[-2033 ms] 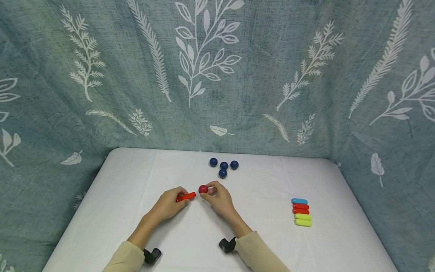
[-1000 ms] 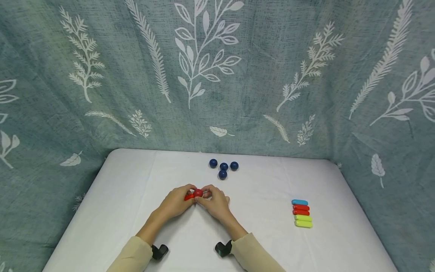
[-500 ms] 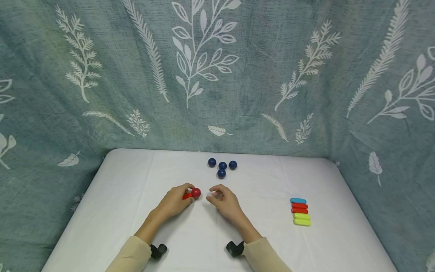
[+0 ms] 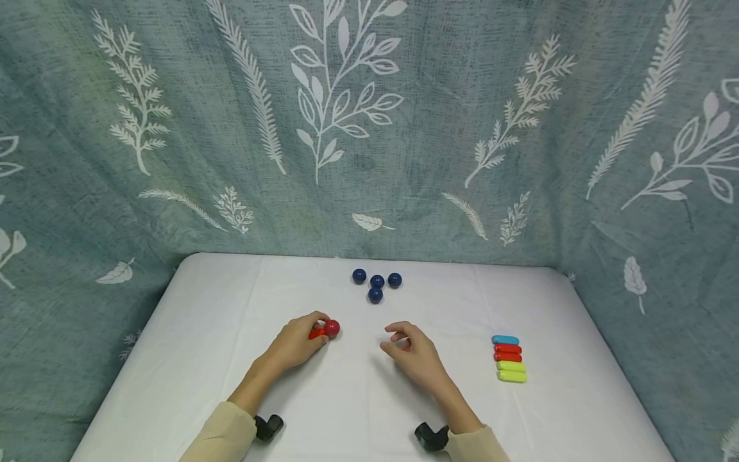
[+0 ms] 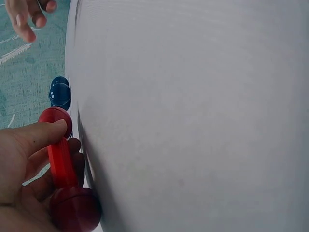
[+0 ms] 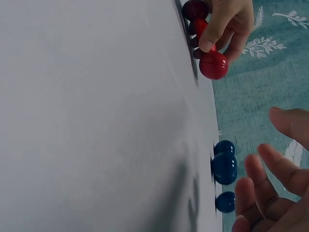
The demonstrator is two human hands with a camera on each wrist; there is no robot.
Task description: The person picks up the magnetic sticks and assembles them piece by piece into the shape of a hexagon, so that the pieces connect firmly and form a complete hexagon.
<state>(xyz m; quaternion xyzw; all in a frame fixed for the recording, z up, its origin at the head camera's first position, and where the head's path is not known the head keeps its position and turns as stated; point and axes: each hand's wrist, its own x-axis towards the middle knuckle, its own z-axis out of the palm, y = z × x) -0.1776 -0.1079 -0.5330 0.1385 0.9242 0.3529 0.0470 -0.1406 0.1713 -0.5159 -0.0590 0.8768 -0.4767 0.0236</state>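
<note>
My left hand pinches a short red rod between thumb and fingers, low over the white table. One red ball sits on the rod's right end. In the left wrist view a second, darker red ball is on its other end, which the hand hides in the head view. To the right, my right hand is apart from everything, its fingers loosely bent and nothing between them. The right wrist view shows its spread fingers and thumb, with the left hand and rod beyond.
Several dark blue balls lie grouped toward the table's back edge. At the right, a column of short rods lies side by side: a blue rod, two red rods and two yellow-green rods. A patterned green curtain hangs behind the table.
The right hand brought the red ball against the rod's end and let go of it there. It has since drawn away to the right, while the left hand keeps its grip on the rod.
</note>
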